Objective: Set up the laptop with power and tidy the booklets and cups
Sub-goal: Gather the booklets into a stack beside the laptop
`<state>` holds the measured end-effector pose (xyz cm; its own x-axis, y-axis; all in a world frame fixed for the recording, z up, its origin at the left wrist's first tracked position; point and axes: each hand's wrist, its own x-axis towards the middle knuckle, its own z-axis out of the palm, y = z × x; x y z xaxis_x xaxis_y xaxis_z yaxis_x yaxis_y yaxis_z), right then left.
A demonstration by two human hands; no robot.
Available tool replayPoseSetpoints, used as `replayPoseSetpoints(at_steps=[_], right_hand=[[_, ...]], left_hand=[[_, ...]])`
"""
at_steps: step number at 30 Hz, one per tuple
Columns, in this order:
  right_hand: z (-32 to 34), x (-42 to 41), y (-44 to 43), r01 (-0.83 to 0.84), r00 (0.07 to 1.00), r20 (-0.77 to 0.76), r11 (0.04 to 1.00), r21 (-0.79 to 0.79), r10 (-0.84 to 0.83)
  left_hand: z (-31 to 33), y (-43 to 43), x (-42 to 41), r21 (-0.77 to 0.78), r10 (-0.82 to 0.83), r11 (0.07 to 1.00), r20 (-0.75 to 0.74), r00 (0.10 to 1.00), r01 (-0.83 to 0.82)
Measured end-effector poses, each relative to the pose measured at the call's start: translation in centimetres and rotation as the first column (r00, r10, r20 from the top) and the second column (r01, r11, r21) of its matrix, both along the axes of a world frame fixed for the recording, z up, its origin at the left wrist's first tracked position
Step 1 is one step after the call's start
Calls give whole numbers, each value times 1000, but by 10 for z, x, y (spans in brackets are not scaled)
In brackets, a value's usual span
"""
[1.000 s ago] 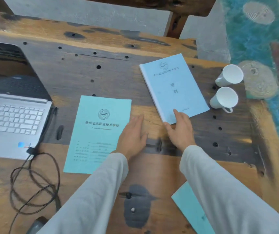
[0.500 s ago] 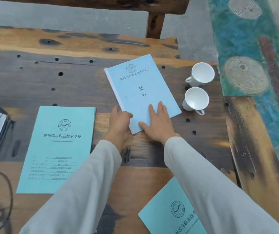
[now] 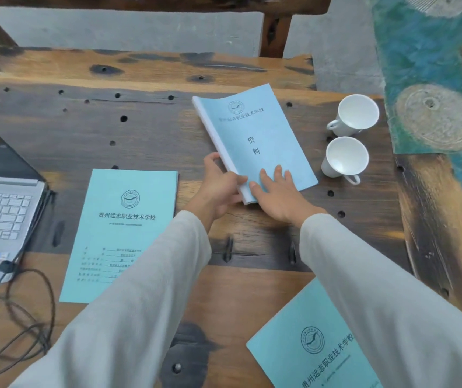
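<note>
Thick booklet (image 3: pixel 255 130) on the surface (image 3: pixel 140 135).
My left hand (image 3: pixel 218 189) pinches its near corner; my right hand (image 3: pixel 277 197) rests on the cover, fingers straight (cups (image 3: pixel 347 156) just beside).

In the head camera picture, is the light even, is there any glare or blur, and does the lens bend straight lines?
Head view: soft, even light, no hard shadows or strong glare; the wide lens slightly bows the far edge of the table; big titles on the thick booklet and thin booklet are sharp, the thin one's small form lines blur.

Soft even light; faint shadows; wide-angle bending at edges
</note>
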<state>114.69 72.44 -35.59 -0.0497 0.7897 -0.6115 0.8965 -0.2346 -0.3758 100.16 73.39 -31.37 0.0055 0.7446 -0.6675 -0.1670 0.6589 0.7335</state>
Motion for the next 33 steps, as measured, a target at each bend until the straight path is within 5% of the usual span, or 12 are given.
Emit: replayPoseSetpoints(at_steps=[5, 9, 12, 15, 17, 20, 24, 29, 33], right_hand=[[8, -21, -10, 170, 961, -227, 985, 23, -160], [14, -53, -24, 420, 790, -526, 903, 92, -314], [15, -80, -24, 622, 412, -728, 753, -215, -548], [21, -108, -25, 443, -138, -787, 673, -592, -601], [29, -121, -28, 365, -279, -717, 620, -694, -639], [32, -133, -37, 408, -286, -700, 578, -707, -654], [24, -157, -59, 602, -79, -775, 589, -539, -627], [4, -200, -96, 684, 167, -758, 628, -372, -630], [-8, -222, -124, 676, 287, -744, 678, -289, -603]], left_hand=[[27, 1, -17, 177, -56, 981, -103, 993, 74], [64, 0, -57, 273, -136, 951, -42, 990, 142], [90, -3, -98, 327, -258, 919, 70, 964, 222], [104, -5, -145, 370, -341, 898, 243, 908, 238], [106, -11, -178, 370, -371, 894, 293, 881, 253], [99, -25, -232, 335, -383, 894, 230, 895, 296], [70, -52, -298, 201, -364, 912, -13, 931, 359], [19, -87, -332, 47, -223, 971, -186, 957, 235], [-20, -107, -343, -89, -232, 973, -425, 875, 215]])
